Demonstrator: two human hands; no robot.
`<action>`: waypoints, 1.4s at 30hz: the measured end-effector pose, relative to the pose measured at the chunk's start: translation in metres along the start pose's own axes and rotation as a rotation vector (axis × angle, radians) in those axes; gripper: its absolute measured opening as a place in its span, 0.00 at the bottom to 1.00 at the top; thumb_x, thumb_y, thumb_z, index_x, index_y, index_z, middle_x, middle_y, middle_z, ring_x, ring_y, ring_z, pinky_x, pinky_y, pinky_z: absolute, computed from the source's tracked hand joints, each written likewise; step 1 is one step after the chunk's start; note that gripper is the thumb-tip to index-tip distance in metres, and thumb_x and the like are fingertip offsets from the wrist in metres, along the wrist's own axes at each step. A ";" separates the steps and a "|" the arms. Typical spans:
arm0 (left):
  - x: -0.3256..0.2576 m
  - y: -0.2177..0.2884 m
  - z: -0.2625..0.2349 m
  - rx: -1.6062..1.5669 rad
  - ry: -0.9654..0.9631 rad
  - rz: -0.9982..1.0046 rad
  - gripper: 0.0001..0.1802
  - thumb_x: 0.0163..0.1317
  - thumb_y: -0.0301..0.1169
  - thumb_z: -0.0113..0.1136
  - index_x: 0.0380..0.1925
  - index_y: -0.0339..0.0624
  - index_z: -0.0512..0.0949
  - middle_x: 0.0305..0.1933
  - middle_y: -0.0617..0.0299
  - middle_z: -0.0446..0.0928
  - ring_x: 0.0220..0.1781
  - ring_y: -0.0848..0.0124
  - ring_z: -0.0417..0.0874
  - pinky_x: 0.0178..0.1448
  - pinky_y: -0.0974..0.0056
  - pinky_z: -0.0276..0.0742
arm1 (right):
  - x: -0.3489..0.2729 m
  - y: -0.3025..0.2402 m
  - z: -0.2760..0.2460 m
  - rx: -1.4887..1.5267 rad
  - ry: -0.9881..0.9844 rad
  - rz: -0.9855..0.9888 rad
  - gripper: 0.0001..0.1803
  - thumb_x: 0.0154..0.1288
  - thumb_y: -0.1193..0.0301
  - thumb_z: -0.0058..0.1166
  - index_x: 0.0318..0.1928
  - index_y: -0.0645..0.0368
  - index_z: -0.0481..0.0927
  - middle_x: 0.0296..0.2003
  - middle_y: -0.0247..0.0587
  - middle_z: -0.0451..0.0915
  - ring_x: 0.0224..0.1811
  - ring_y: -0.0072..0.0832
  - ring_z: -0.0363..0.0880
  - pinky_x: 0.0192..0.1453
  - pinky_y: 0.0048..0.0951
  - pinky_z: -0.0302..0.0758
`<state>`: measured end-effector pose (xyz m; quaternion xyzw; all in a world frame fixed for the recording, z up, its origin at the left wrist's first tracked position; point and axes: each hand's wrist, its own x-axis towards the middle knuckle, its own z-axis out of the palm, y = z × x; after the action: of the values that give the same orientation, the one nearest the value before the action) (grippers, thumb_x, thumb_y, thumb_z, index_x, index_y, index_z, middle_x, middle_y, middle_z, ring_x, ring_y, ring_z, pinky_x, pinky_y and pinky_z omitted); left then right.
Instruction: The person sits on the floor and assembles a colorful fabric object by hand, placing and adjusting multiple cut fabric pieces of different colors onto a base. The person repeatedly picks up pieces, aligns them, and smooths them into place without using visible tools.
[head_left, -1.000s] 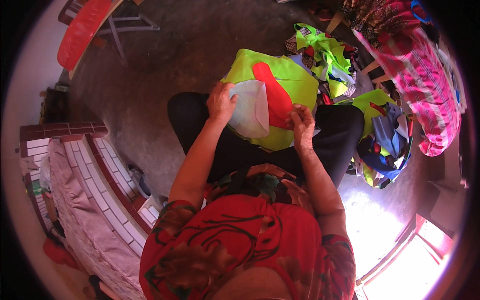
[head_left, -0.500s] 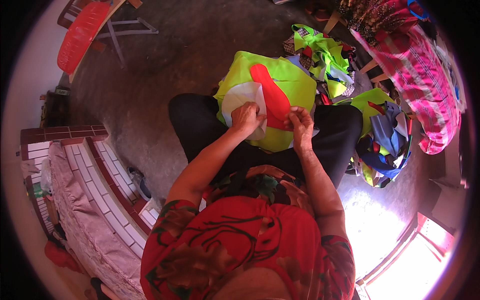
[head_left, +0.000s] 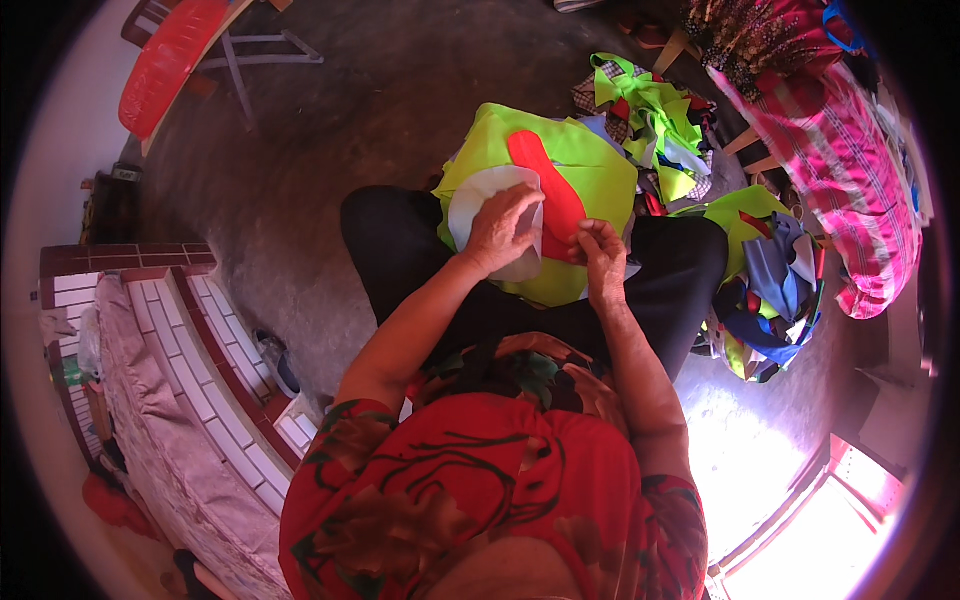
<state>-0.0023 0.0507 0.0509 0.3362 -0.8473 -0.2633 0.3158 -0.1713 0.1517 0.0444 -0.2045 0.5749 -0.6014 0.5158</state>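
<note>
On my lap rests a stack of lime-yellow fabric [head_left: 600, 165]. Across it lies a red sole-shaped fabric piece [head_left: 545, 170], its narrower end pointing away from me. A whitish rounded fabric piece [head_left: 480, 200] sits at its left and overlaps part of the red. My left hand [head_left: 502, 232] lies on the white piece, fingers stretched toward its right edge and the thumb apart. At the red piece's lower right edge, my right hand [head_left: 600, 250] pinches the fabric between thumb and fingers.
Heaps of fabric scraps lie on the floor ahead to the right [head_left: 655, 125] and beside my right knee [head_left: 770, 290]. A pink plaid cloth [head_left: 820, 170] hangs at the far right. A red plastic item [head_left: 170, 65] stands at the far left, near a white-tiled ledge [head_left: 190, 350].
My left hand's fingers have straightened out and reach farther up along the white piece. My right hand keeps its pinch at the red piece's edge.
</note>
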 end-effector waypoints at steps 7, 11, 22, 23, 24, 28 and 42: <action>-0.020 -0.107 -0.006 -0.058 0.438 -0.569 0.24 0.46 0.22 0.67 0.46 0.39 0.72 0.49 0.50 0.75 0.52 0.54 0.75 0.57 0.56 0.70 | -0.007 0.002 0.013 -0.789 -0.232 -0.675 0.15 0.57 0.82 0.52 0.44 0.54 0.78 0.39 0.39 0.79 0.41 0.37 0.80 0.43 0.32 0.79; -0.022 -0.114 -0.009 -0.234 0.280 -0.899 0.26 0.41 0.24 0.68 0.45 0.36 0.74 0.48 0.48 0.74 0.50 0.52 0.77 0.54 0.55 0.73 | -0.020 0.000 0.026 -1.096 -0.549 -0.776 0.17 0.58 0.78 0.51 0.49 0.48 0.76 0.52 0.44 0.74 0.47 0.43 0.80 0.47 0.37 0.80; -0.011 -0.077 -0.016 0.211 0.076 -1.055 0.18 0.49 0.33 0.66 0.40 0.42 0.76 0.50 0.51 0.71 0.56 0.54 0.73 0.59 0.54 0.71 | 0.004 0.025 0.000 -0.985 -0.130 -0.553 0.20 0.53 0.80 0.55 0.49 0.54 0.76 0.54 0.44 0.69 0.34 0.34 0.79 0.39 0.36 0.78; -0.011 -0.078 -0.017 0.215 0.062 -1.057 0.15 0.50 0.33 0.65 0.38 0.41 0.77 0.50 0.51 0.71 0.55 0.54 0.74 0.58 0.54 0.72 | 0.001 0.022 0.004 -1.017 -0.152 -0.536 0.20 0.53 0.81 0.55 0.49 0.54 0.75 0.55 0.45 0.68 0.34 0.34 0.80 0.39 0.36 0.79; -0.011 -0.079 -0.017 0.218 0.047 -1.059 0.13 0.51 0.33 0.65 0.36 0.41 0.77 0.50 0.51 0.71 0.54 0.54 0.75 0.57 0.54 0.72 | -0.003 0.019 0.008 -1.049 -0.175 -0.519 0.21 0.53 0.81 0.55 0.49 0.54 0.75 0.56 0.45 0.67 0.34 0.35 0.80 0.39 0.37 0.79; -0.013 -0.085 -0.015 0.208 0.077 -1.018 0.11 0.52 0.33 0.63 0.32 0.39 0.78 0.47 0.48 0.72 0.49 0.52 0.77 0.54 0.53 0.74 | -0.011 0.006 0.018 -1.080 -0.162 -0.510 0.22 0.53 0.77 0.55 0.51 0.52 0.74 0.63 0.46 0.62 0.49 0.45 0.78 0.46 0.42 0.79; -0.015 -0.094 -0.016 0.231 0.194 -0.950 0.08 0.52 0.30 0.61 0.30 0.37 0.75 0.43 0.45 0.71 0.46 0.49 0.76 0.53 0.54 0.73 | -0.013 0.010 0.014 -1.215 -0.362 -0.573 0.19 0.55 0.73 0.57 0.49 0.53 0.76 0.61 0.45 0.66 0.50 0.45 0.78 0.49 0.42 0.79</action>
<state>0.0554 -0.0013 -0.0056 0.7408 -0.5909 -0.2498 0.1990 -0.1508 0.1582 0.0431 -0.6977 0.6379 -0.2418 0.2187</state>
